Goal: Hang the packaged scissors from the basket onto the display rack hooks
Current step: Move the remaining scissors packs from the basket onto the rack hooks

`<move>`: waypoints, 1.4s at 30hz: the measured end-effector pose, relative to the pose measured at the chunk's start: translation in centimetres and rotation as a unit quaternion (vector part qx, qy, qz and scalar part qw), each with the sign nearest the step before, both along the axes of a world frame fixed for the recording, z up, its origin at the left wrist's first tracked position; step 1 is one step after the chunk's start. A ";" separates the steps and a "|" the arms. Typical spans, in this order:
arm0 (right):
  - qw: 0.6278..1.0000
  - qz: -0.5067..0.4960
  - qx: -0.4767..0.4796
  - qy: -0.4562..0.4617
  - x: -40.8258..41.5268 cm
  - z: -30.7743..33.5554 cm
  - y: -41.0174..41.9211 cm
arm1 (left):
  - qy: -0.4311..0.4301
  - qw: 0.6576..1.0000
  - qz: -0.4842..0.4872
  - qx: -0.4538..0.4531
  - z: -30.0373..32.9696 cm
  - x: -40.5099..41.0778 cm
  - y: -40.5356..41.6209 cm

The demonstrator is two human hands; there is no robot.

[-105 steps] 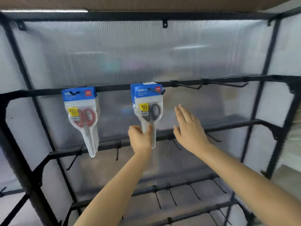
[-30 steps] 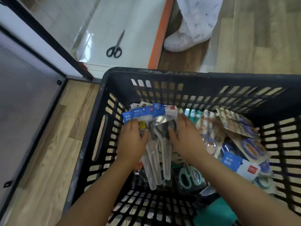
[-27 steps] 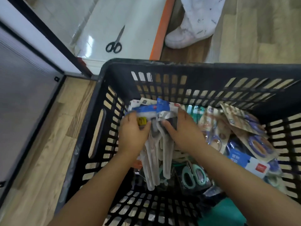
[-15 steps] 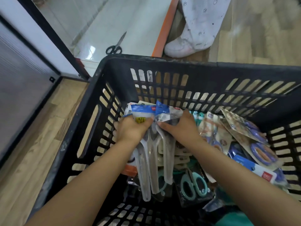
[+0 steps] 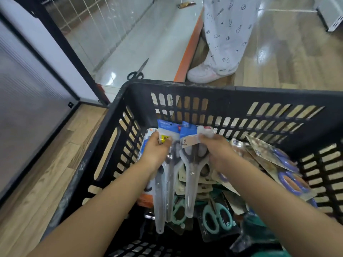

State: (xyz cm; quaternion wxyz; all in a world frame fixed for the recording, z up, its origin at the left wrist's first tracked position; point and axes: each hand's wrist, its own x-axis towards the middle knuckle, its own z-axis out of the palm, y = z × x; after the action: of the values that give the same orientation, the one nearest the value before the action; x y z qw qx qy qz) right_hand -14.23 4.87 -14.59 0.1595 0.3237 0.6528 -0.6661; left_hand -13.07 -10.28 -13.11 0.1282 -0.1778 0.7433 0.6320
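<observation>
I look down into a black slotted basket (image 5: pixel 232 97) filled with packaged scissors. My left hand (image 5: pixel 156 151) grips a blue-topped pack with a yellow sticker (image 5: pixel 168 130), its clear sleeve hanging down. My right hand (image 5: pixel 217 151) pinches the top of a second blue-topped pack of grey-handled scissors (image 5: pixel 191 164). Both packs are lifted a little above the pile. Teal-handled scissor packs (image 5: pixel 217 217) lie below, and purple-handled packs (image 5: pixel 289 179) lean at the right. The display rack hooks are out of view.
A dark-framed translucent panel (image 5: pixel 27 89) stands at the left. Loose black scissors (image 5: pixel 138 71) lie on a white surface beyond the basket. A person's patterned trouser leg and white shoe (image 5: pixel 204 73) stand just behind the basket on the wooden floor.
I turned from the rack, where I had hung a pack, to the basket. Over the last second both hands raised the blue-topped packs out of the pile and drew them slightly apart.
</observation>
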 end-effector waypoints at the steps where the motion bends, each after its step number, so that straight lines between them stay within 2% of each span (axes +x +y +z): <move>1: 1.000 -0.004 -0.007 0.006 0.1 0.0 0.1 | -0.013 1.000 0.011 0.006 -0.1 0.0 0.0; 6: 0.997 -0.019 -0.051 0.046 1.4 1.9 0.8 | -0.043 0.998 0.036 0.012 1.0 0.7 0.3; 9: 0.998 -0.010 -0.015 0.065 2.1 5.4 1.6 | -0.046 0.999 0.020 -0.011 4.2 1.2 0.6; 12: 0.995 0.002 0.023 0.094 1.9 11.3 2.1 | -0.014 0.999 0.004 -0.048 9.7 1.4 0.7; 17: 0.991 0.024 0.021 0.134 0.0 26.0 1.8 | 0.013 0.998 -0.003 -0.056 23.3 0.1 0.1; 26: 0.954 0.089 0.015 0.285 -4.0 61.1 -1.5 | 0.129 0.990 0.053 0.017 57.0 -4.1 -2.9; 32: 0.938 0.085 0.008 0.337 -4.3 80.6 -4.9 | 0.201 0.973 0.094 0.067 76.9 -2.9 -6.6; 37: 0.912 0.139 -0.010 0.385 -3.0 89.1 -8.4 | 0.258 0.954 0.138 0.069 85.8 0.6 -9.9; 42: 0.899 0.171 -0.053 0.400 0.5 89.6 -11.8 | 0.265 0.925 0.248 0.112 86.0 6.2 -12.6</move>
State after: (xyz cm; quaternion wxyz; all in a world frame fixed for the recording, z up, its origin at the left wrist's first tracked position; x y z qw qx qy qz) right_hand -13.76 -6.94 74.97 0.0137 -0.0958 0.6705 -0.7356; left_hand -6.84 -22.88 72.94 -0.2156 -0.1669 0.6068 0.7466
